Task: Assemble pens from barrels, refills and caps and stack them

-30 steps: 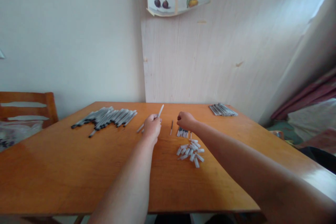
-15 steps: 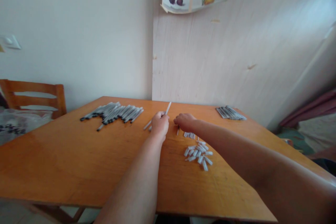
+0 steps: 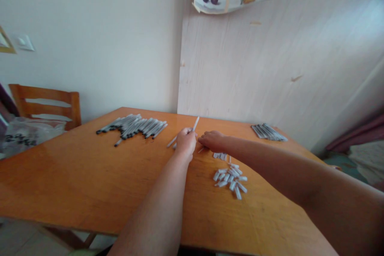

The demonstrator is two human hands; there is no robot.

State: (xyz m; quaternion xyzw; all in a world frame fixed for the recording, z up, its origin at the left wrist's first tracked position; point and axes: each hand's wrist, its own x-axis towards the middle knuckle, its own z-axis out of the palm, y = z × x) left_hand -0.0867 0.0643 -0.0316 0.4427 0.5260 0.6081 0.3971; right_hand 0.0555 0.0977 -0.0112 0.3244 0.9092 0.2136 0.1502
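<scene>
My left hand is closed round a thin white pen tube that sticks up and away from the fist. Close beside it on the right, my right hand is curled over a thin refill lying on the wooden table; its fingertips look pinched on it. Just right of the hands lies a small cluster of short parts. Nearer me is a loose heap of white pen caps.
A big pile of grey pens with black tips lies at the table's far left, one loose white tube near it. A smaller stack of pens sits at the far right. A wooden chair and a plastic bag stand left.
My right hand has slid left from the cluster of short parts to the thin refill, close to my left hand. The camera view has shifted left.
</scene>
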